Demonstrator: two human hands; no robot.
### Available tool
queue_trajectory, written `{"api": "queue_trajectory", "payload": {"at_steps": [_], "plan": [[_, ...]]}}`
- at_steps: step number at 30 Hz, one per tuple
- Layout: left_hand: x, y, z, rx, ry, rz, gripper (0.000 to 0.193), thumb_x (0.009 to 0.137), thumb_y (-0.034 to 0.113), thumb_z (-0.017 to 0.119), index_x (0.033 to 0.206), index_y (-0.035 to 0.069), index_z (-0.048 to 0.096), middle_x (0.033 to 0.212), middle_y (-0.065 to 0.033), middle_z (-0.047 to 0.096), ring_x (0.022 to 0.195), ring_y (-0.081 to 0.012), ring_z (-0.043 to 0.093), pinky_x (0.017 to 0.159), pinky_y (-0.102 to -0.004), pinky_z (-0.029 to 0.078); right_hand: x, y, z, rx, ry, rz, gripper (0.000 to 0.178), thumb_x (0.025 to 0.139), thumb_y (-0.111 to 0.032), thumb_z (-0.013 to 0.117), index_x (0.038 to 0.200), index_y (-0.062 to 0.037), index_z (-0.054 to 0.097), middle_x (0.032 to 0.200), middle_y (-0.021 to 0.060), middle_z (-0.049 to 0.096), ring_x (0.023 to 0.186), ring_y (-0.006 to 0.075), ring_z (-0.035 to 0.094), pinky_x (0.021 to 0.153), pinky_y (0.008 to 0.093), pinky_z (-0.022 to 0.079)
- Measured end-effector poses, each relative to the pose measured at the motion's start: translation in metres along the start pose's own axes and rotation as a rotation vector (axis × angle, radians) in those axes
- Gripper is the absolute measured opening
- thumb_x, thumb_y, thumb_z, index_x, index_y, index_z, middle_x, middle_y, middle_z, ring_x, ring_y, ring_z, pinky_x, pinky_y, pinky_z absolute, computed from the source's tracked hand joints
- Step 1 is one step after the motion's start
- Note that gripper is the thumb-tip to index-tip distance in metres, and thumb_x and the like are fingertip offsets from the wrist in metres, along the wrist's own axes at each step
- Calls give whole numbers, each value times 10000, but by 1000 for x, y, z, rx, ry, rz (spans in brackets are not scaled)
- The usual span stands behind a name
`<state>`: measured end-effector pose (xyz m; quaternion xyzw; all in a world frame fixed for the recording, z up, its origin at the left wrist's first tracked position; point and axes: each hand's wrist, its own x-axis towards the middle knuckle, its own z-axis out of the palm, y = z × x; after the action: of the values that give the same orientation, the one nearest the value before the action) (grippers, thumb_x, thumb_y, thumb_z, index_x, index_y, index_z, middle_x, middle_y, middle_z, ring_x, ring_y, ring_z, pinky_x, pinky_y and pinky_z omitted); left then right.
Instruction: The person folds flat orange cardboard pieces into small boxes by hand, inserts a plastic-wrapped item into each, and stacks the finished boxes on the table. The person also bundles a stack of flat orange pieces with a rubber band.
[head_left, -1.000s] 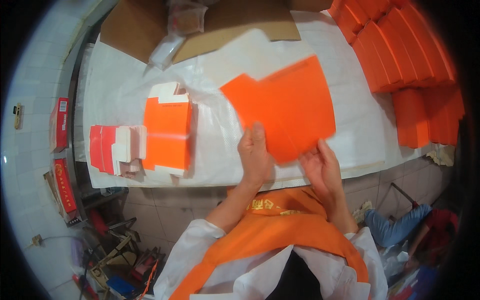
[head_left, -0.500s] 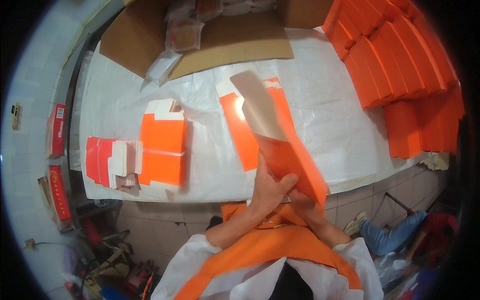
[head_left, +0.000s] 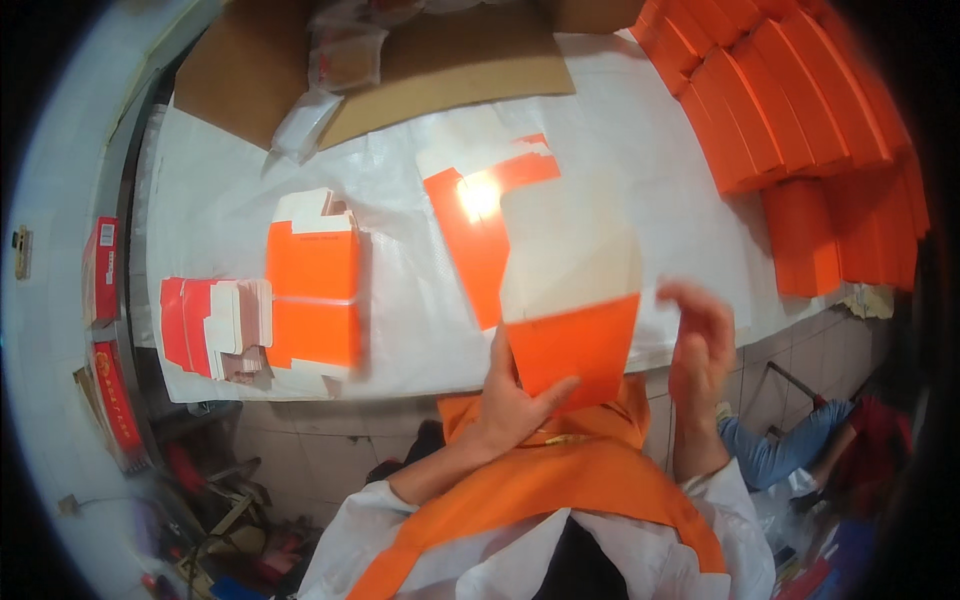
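Note:
An orange carton (head_left: 576,345), its pale inner flap raised at the far end, rests in my left hand (head_left: 515,405). The thumb lies across the orange face and the fingers go behind it. To the right of the carton, apart from it, my right hand (head_left: 700,340) is raised with its fingers bent and spread, holding nothing. Just beyond the carton lie flat orange carton blanks (head_left: 462,235) with white flaps, partly covered by it.
At left sit a stack of orange blanks (head_left: 313,290) and red-and-white blanks (head_left: 190,325). An open cardboard box (head_left: 450,95) with clear packets (head_left: 350,58) stands at the back. Orange boxes (head_left: 790,110) are piled at far right. Another person's legs (head_left: 770,450) show at lower right.
My right hand has let go of the carton and moved up and right. The carton has turned, from edge-on to showing its broad face, still in my left hand.

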<state>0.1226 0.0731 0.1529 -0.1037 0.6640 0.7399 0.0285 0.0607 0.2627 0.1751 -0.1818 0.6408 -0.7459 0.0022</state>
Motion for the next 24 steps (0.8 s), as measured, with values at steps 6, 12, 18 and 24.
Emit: {"api": "queue_trajectory", "payload": {"at_steps": [6,12,18,24], "plan": [[-3,-15,-17,297,-527,161,721,764,203,696,1301,-19,270,1231,-142,451,1078,-209,486,895,-326,407,17,10,21,-273,-134,5,411,772,-128,588,1164,-42,497,1255,157,436,1030,195,480,816,289,401],[6,-8,-10,16,-29,145,317,800,169,636,1071,27,553,1172,-136,510,1077,-230,486,876,-316,390,-10,26,17,-57,-217,236,68,771,-16,527,834,-37,515,925,59,466,763,118,434,657,212,345],[18,-13,-19,62,-183,310,130,760,-77,488,804,16,568,983,-97,527,1007,-216,504,903,-343,386,-20,29,26,-60,-13,162,130,768,99,450,762,-31,453,955,96,509,817,135,479,713,219,379],[11,-18,8,-313,72,388,239,709,-128,468,897,20,462,995,-125,516,946,-246,522,870,-390,430,-21,32,34,180,118,74,269,756,147,416,963,-23,385,1021,146,520,909,181,516,835,294,417]]}}
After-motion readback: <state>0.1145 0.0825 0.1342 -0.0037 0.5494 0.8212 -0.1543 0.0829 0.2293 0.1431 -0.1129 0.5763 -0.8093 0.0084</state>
